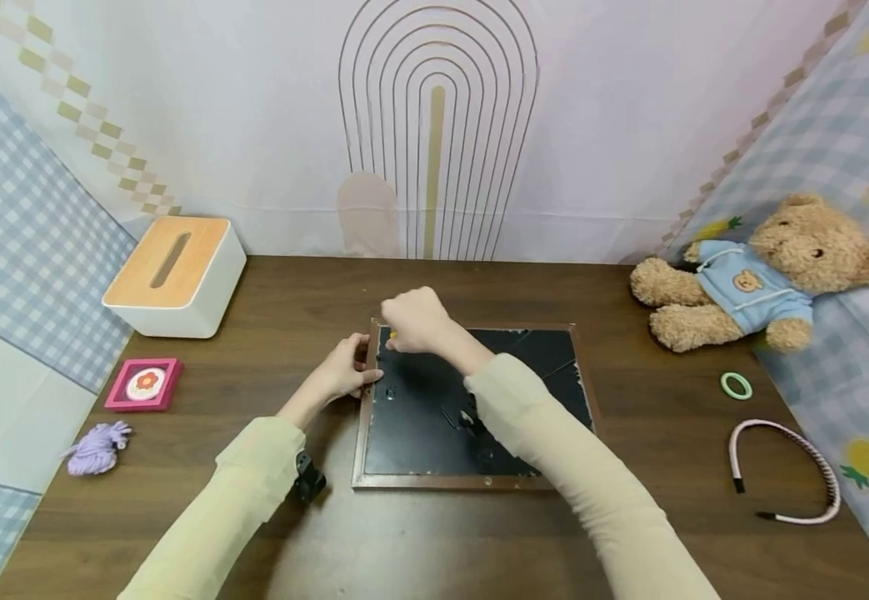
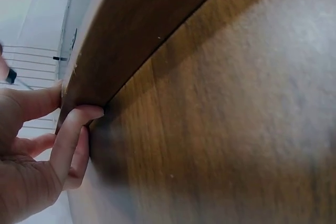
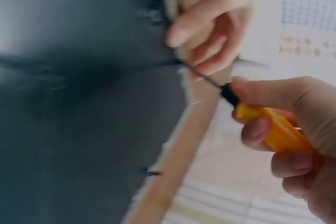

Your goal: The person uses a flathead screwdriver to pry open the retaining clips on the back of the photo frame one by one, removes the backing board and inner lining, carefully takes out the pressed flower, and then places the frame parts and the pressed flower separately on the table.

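A picture frame lies face down on the table, its black backing board facing up. My left hand holds the frame's left side, thumb on top and bent fingers against the outer edge, as the left wrist view shows on the brown wooden side. Over the upper left corner, my right hand grips a screwdriver by its orange-yellow handle. The thin dark shaft points to the inner edge of the frame, close to the left thumb. A small dark tab sticks out along that edge.
At the left are a tissue box, a pink square case and a purple yarn bundle. To the right are a teddy bear, a green ring and a headband. A patterned curtain hangs behind the table.
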Demonstrator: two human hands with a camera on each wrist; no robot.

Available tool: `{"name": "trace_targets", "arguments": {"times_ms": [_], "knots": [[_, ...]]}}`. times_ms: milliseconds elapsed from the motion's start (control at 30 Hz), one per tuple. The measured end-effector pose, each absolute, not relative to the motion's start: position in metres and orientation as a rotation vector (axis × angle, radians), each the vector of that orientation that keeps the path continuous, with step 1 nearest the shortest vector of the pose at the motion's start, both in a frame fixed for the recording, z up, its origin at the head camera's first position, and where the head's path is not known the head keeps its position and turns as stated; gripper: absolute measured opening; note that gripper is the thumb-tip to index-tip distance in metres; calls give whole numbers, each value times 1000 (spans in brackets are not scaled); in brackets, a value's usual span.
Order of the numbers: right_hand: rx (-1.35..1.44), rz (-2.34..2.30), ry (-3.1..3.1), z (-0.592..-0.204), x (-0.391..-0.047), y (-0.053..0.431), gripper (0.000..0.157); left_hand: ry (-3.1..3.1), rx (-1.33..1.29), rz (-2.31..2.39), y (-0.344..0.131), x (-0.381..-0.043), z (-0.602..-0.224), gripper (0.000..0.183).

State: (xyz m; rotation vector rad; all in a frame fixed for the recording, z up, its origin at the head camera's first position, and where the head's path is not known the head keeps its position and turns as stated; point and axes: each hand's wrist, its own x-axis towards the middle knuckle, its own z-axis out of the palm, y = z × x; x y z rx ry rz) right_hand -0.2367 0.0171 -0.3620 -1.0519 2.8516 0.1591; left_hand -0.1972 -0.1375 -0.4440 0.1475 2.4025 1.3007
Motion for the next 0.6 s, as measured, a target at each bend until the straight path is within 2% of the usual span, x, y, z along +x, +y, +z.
{"name": "trace_targets", "arguments": {"times_ms": [133,300,500,600], "knots": [[-1157,360,2785,-351,-238,-9,10,2394,131,1304,-140,-197,-442,57],[-1216,478,2743,-347,-237,-25,15,2384,126,1295,-140,-197,-443,54],[-1117,390,2811,-350,-237,-15,11,2365,95,1333,-139,-198,-445,59],[-1022,231,2851,-356,-236,2,16,2340,76,1374,-139,-198,-447,61]]}}
